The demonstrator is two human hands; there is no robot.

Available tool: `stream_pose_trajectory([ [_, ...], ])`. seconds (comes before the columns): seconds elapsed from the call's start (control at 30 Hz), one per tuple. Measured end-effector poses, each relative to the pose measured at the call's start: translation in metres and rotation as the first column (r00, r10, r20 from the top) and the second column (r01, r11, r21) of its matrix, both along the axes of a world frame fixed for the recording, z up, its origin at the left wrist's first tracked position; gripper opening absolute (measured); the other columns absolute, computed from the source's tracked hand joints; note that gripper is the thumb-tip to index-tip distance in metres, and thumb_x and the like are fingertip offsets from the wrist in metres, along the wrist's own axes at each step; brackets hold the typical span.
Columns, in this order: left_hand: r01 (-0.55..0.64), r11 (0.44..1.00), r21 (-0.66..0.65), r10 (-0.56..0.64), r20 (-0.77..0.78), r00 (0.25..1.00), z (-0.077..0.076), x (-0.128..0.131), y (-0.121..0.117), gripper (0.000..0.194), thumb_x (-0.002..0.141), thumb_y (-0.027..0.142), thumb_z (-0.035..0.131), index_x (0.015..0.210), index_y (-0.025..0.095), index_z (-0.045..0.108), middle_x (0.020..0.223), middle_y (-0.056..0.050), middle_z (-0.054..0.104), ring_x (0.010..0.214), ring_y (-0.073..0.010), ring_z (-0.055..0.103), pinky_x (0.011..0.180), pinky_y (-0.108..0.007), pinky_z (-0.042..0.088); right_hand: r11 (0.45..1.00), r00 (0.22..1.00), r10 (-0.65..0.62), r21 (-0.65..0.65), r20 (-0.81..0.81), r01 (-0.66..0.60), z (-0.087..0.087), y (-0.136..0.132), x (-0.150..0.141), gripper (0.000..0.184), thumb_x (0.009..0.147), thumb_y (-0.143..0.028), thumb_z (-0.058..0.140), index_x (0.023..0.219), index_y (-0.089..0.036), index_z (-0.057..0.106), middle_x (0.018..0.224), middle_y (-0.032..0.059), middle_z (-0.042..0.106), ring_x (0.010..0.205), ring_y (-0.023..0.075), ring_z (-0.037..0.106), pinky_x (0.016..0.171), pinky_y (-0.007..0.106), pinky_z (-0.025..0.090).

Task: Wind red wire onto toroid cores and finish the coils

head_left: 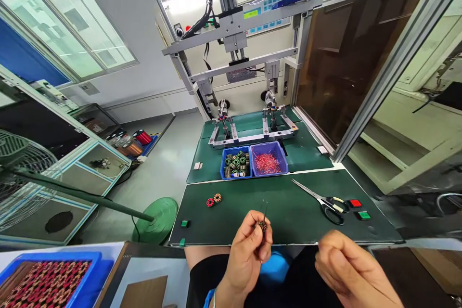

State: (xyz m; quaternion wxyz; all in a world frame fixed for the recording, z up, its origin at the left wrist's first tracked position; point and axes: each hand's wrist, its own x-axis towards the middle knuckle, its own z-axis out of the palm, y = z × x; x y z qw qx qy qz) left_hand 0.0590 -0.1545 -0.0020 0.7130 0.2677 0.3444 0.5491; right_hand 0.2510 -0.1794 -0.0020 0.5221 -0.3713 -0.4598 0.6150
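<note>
Left hand [249,245] pinches a small, dark, spoked ring [263,225], seemingly metal, at lower centre; right hand [346,262], lower right, clenches, contents hidden. A steady pinch should keep the ring from twisting.

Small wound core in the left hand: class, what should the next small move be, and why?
Probably bring the right hand to the thin wire: it sticks up from the small wound core that the left hand pinches, while the right is curled, well apart.

Bare left hand [250,245] and right hand [346,267], black shorts [207,281]
Left wrist: thin pale band [214,300], bright blue band [208,299] beside it.
</note>
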Motion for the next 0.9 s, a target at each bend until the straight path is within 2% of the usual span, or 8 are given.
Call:
stream_pose_trajectory([
  [0.07,0.009,1.0,0.017,-0.008,-0.043,0.999,-0.003,0.002,-0.002,0.037,0.078,0.046,0.078,0.089,0.017,0.059,0.072,0.002,0.057,0.047,-0.0019,0.037,0.046,-0.019,0.023,0.987,0.973,-0.119,0.127,0.198,0.095,0.001,0.009,-0.009,0.036,0.094,-0.051,0.057,0.079,-0.02,0.068,0.057,-0.0013,0.048,0.047,0.0104,0.038,0.043,0.022,0.034],
  [0.17,0.015,0.998,0.066,-0.006,-0.141,0.99,-0.008,0.002,-0.004,0.033,0.083,0.047,0.074,0.093,0.019,0.059,0.076,0.002,0.058,0.049,-0.0033,0.038,0.045,-0.018,0.026,0.931,0.878,-0.26,0.344,0.401,0.119,0.004,0.021,-0.026,0.023,0.094,-0.039,0.059,0.091,-0.021,0.073,0.06,-0.0011,0.06,0.046,0.01,0.047,0.044,0.02,0.038],
  [0.4,0.018,0.99,0.142,0.036,-0.366,0.93,-0.014,-0.005,-0.007,0.028,0.089,0.047,0.066,0.098,0.022,0.056,0.084,0.0,0.057,0.061,-0.0083,0.045,0.05,-0.019,0.035,0.765,0.729,-0.477,0.64,0.491,0.069,0.011,0.031,-0.055,0.019,0.089,-0.031,0.068,0.1,-0.016,0.07,0.044,-0.0112,0.039,0.034,0.0073,0.04,0.038,0.017,0.037],
  [0.5,0.009,0.984,0.178,0.065,-0.408,0.911,-0.016,-0.008,-0.006,0.025,0.091,0.045,0.064,0.098,0.022,0.056,0.086,0.0,0.055,0.072,-0.0109,0.047,0.057,-0.02,0.037,0.786,0.739,-0.452,0.614,0.499,0.066,0.013,0.035,-0.06,0.012,0.095,-0.024,0.057,0.09,-0.018,0.066,0.053,-0.0062,0.055,0.041,0.0077,0.051,0.043,0.016,0.042],
  [0.6,0.038,0.988,0.151,0.017,-0.343,0.939,-0.02,-0.01,-0.003,0.027,0.089,0.045,0.067,0.097,0.022,0.057,0.086,0.0,0.054,0.075,-0.0117,0.048,0.063,-0.021,0.039,0.841,0.778,-0.362,0.539,0.514,0.036,0.011,0.04,-0.061,0.019,0.097,-0.019,0.05,0.08,-0.021,0.059,0.061,-0.0043,0.063,0.047,0.0073,0.056,0.047,0.015,0.043],
  [0.73,0.078,0.987,0.139,-0.037,-0.276,0.961,-0.022,-0.012,0.004,0.031,0.088,0.05,0.067,0.099,0.021,0.062,0.086,-0.001,0.057,0.073,-0.0115,0.049,0.065,-0.023,0.041,0.912,0.826,-0.245,0.411,0.507,0.018,0.003,0.045,-0.059,0.022,0.099,-0.026,0.048,0.08,-0.021,0.057,0.065,-0.0039,0.063,0.053,0.0082,0.057,0.053,0.016,0.044],
  [0.83,0.075,0.98,0.185,-0.003,-0.365,0.931,-0.02,-0.013,0.008,0.029,0.091,0.047,0.063,0.1,0.02,0.064,0.087,-0.002,0.059,0.076,-0.0125,0.052,0.07,-0.024,0.043,0.967,0.886,-0.125,0.254,0.447,0.008,-0.001,0.048,-0.059,0.031,0.1,-0.039,0.049,0.077,-0.02,0.057,0.064,-0.0023,0.057,0.055,0.01,0.051,0.053,0.019,0.042],
  [0.9,0.058,0.975,0.214,0.037,-0.417,0.908,-0.02,-0.014,0.009,0.024,0.092,0.043,0.063,0.099,0.02,0.064,0.085,-0.001,0.059,0.077,-0.0125,0.052,0.071,-0.024,0.043,0.995,0.948,-0.004,0.095,0.318,-0.028,-0.001,0.049,-0.058,0.039,0.098,-0.049,0.051,0.075,-0.019,0.055,0.059,-0.0045,0.045,0.051,0.009,0.04,0.048,0.02,0.035],
])
